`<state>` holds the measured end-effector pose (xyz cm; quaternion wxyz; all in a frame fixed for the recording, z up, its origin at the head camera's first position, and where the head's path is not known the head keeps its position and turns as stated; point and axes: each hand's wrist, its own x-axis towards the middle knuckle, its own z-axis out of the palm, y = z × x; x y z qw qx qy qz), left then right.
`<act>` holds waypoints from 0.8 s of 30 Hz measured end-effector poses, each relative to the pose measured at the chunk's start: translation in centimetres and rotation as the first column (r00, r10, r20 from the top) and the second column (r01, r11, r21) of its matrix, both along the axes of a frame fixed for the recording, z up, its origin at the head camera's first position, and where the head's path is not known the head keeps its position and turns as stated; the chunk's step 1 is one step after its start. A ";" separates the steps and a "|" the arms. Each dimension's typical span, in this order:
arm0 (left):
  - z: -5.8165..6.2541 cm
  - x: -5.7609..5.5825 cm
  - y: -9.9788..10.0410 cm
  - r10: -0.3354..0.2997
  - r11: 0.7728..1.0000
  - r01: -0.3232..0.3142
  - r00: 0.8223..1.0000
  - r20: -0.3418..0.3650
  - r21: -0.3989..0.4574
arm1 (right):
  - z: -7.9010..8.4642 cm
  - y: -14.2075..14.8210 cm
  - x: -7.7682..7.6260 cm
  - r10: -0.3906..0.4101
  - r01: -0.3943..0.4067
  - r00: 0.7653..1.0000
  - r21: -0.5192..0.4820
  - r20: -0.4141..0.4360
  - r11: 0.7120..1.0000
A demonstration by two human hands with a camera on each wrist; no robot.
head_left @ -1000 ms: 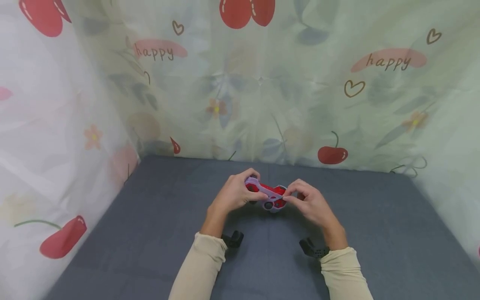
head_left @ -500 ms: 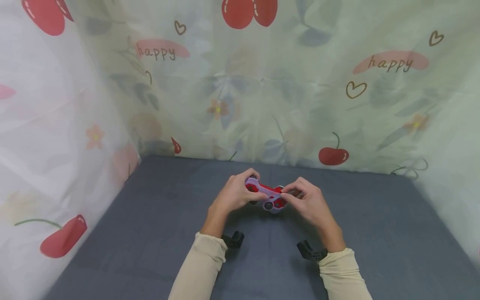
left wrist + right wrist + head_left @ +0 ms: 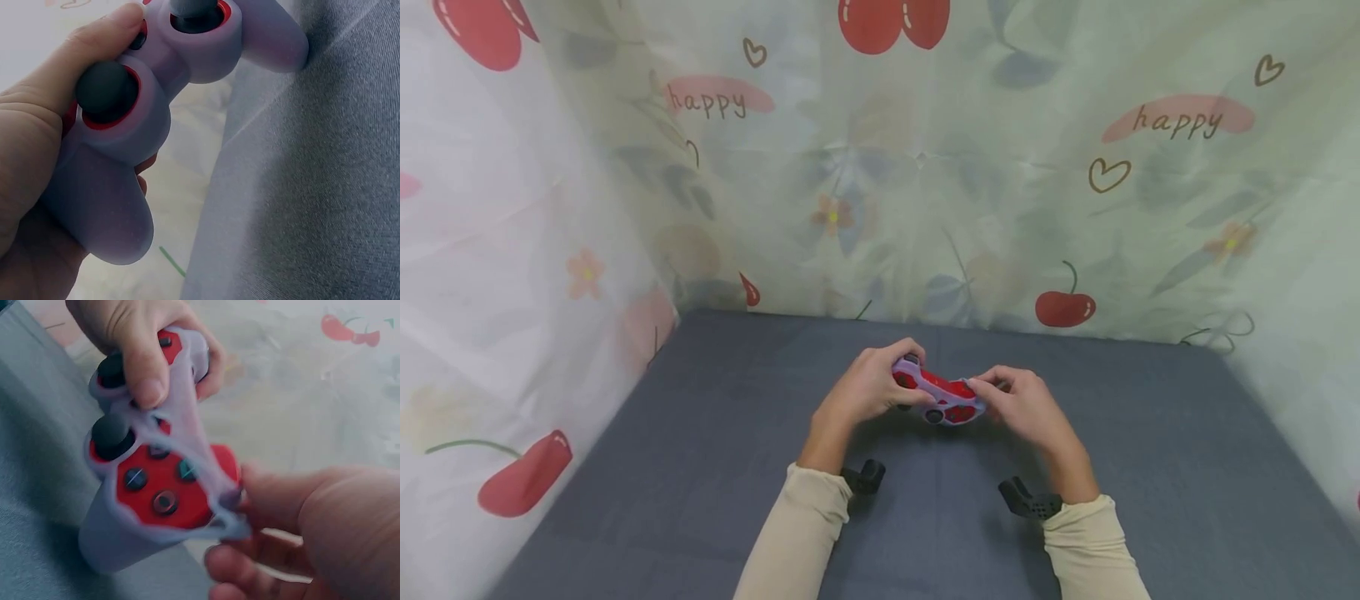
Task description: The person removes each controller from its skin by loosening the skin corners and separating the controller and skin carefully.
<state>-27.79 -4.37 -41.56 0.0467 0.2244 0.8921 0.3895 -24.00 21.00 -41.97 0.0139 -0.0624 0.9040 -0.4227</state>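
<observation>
Gripped red controller (image 3: 150, 481) with left hand (image 3: 865, 385), pinched stretched lilac cover (image 3: 189, 422) at right with right hand (image 3: 1027, 408); perhaps risked tearing it by overpulling.

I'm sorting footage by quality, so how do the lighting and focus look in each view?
Head: fairly even light, soft shadows on the gray cloth; left wrist: backdrop nearly white at upper left; right wrist: the right hand looks soft.

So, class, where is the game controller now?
In the head view, the game controller is below and right of centre, over the grey table, between the left hand gripping one end and the right hand pinching its pale cover.
</observation>
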 end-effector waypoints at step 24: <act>1.6 1.4 1.4 -0.082 0.986 0.062 0.988 -0.129 -0.153 | 1.0 1.0 0.5 0.155 -0.134 0.984 0.207 -0.089 0.969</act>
